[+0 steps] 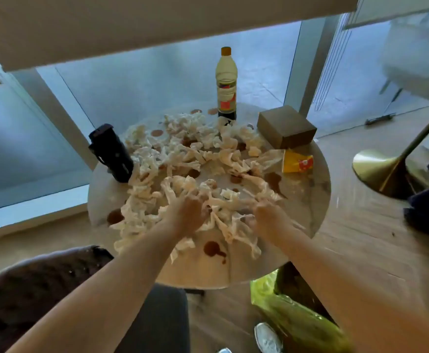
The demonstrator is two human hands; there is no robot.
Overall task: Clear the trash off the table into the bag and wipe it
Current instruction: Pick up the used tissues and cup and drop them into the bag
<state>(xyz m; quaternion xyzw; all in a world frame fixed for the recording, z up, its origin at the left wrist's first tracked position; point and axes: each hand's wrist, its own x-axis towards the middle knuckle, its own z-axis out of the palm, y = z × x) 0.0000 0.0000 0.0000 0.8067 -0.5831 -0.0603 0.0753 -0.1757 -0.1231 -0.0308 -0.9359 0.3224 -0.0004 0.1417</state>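
The round table (307, 200) in front of me is where nearly all the work remains: it is covered from the near edge to the far side with crumpled tissues (183, 154), and brown spill stains (212, 248) show through between them, so no wiping has begun as far as I can judge. The green bag (285, 309) lies open on the floor just below the table's near right edge, and I cannot see whether any trash is in it. On the table also stand a brown box (285, 128), a black tumbler (111, 154), a bottle (226, 85) at the far side, and a yellow packet (297, 161) on the right. My left hand (190, 212) is down in the tissue pile with fingers curled into it, gathering a bunch. My right hand (267, 217) is curled around tissues too, though motion blur hides the exact grip.
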